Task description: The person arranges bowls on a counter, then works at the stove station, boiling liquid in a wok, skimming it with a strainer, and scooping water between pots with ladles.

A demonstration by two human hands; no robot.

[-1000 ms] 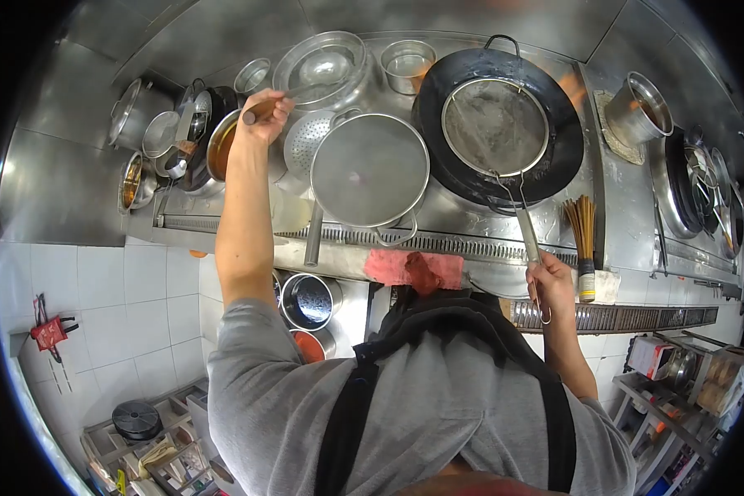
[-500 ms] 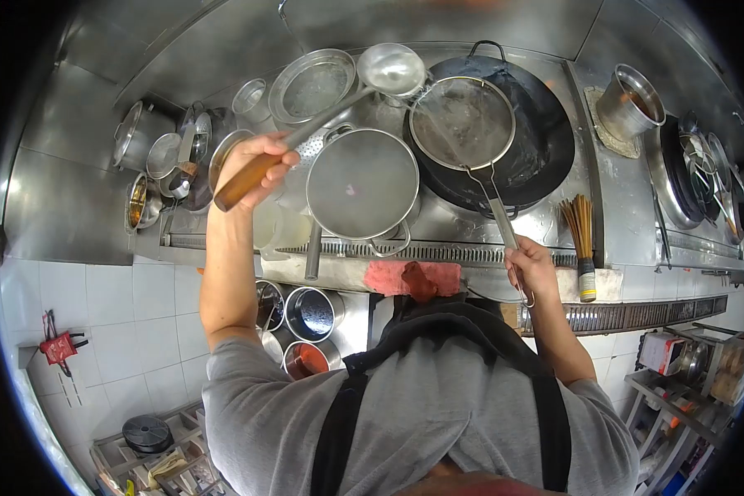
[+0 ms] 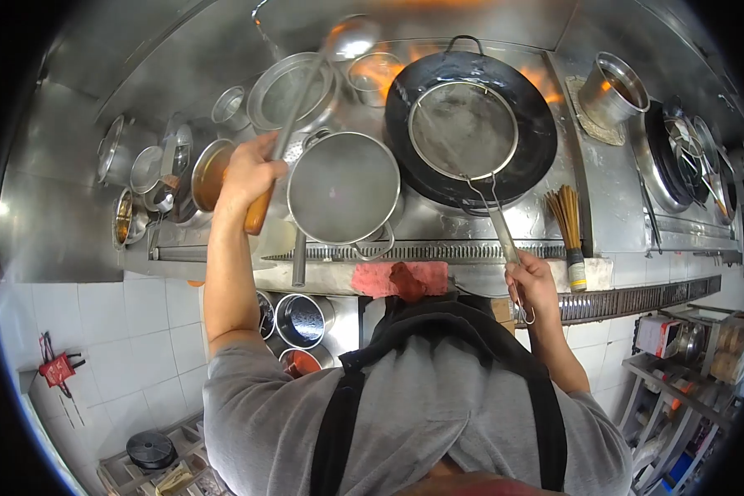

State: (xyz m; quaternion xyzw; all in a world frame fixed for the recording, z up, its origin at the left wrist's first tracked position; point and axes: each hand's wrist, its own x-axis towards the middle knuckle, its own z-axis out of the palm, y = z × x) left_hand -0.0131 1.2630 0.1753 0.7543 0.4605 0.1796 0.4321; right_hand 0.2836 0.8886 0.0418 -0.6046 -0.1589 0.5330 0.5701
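My left hand [image 3: 250,172] is closed round the wooden handle of a long ladle [image 3: 303,101]. The ladle's round bowl, blurred, is up near the back wall, clear of the pans. In my right hand [image 3: 534,283] is the metal handle of a round mesh strainer [image 3: 463,128]. Its mesh lies over the black wok [image 3: 534,149], and haze partly hides what is beneath. Orange flames [image 3: 541,83] lick around the wok's back rim. Left of the wok stands a steel pot [image 3: 343,188] with cloudy, steaming liquid, close to my left hand.
A steel basin [image 3: 293,93] and a smaller container [image 3: 374,78] stand behind the pot. At right are a bamboo brush [image 3: 567,227] and a tall steel pot [image 3: 614,89]. A red cloth [image 3: 364,279] lies on the front ledge, above several sauce containers [image 3: 304,321].
The ladle has swung up and to the left, its bowl now farther back. Flames have appeared around the wok. The strainer stays over the wok in my right hand; the whole view has shifted slightly.
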